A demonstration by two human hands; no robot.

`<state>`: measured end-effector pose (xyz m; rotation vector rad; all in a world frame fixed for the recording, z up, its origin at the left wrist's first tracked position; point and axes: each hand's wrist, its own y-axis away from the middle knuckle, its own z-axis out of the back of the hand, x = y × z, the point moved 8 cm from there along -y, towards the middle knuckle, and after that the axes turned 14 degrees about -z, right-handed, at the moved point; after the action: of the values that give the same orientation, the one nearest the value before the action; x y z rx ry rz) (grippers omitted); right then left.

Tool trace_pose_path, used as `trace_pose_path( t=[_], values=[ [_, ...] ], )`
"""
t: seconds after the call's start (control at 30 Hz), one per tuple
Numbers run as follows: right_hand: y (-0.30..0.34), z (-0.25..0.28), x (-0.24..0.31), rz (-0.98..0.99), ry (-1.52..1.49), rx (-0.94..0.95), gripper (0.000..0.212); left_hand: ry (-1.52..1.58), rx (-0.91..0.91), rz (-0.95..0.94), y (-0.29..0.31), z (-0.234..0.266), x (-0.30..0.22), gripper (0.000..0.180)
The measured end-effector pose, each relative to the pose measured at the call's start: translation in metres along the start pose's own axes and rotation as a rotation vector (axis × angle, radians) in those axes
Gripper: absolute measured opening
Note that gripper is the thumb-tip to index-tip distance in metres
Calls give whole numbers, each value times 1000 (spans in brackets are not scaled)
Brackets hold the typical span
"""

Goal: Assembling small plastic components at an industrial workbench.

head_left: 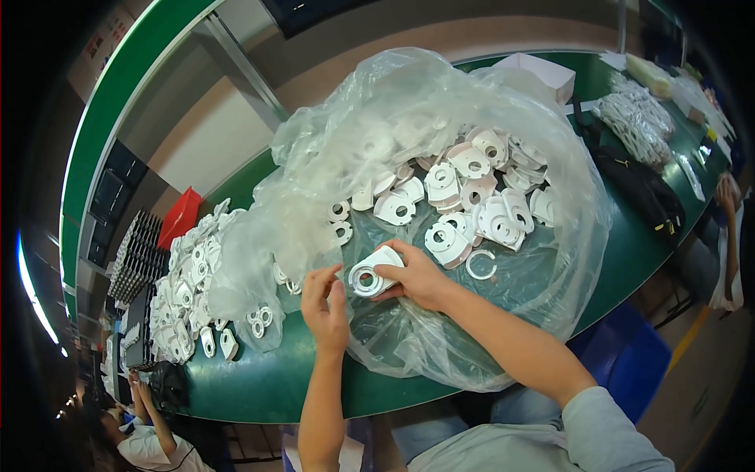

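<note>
A white plastic part (385,258) with a rounded end and a ringed round hole is gripped in my right hand (425,277), thumb on top and fingers beneath. My left hand (324,313) is raised just left of that part, apart from it, its fingers loosely bent and nothing visible in them. Beyond my hands, a large clear plastic bag (582,204) lies spread open on the green table (259,385). Many similar white parts (472,161) are heaped inside it. One loose white ring (481,265) lies on the plastic near my right forearm.
More white parts (189,267) are piled at the left, beside a red bin (181,218) and stacked dark trays (138,256). At the right are a black bag (637,185) and bundled white cables (635,118). A white box (539,75) stands behind. Other people sit at both sides.
</note>
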<state>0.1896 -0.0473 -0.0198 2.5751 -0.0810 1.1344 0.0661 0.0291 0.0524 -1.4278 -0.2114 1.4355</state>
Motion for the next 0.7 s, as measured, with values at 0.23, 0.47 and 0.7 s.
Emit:
trace_pose_path(
  t=[0.23, 0.47, 0.7],
  values=[
    [1, 0, 2, 32, -6, 3, 30, 212, 56, 302, 12, -10, 27, 17],
    [1, 3, 6, 103, -43, -39, 31, 214, 163, 430, 19, -15, 35, 13],
    [-1, 8, 6, 136, -58, -98, 24, 335, 101, 484, 21, -22, 40, 12]
  ],
)
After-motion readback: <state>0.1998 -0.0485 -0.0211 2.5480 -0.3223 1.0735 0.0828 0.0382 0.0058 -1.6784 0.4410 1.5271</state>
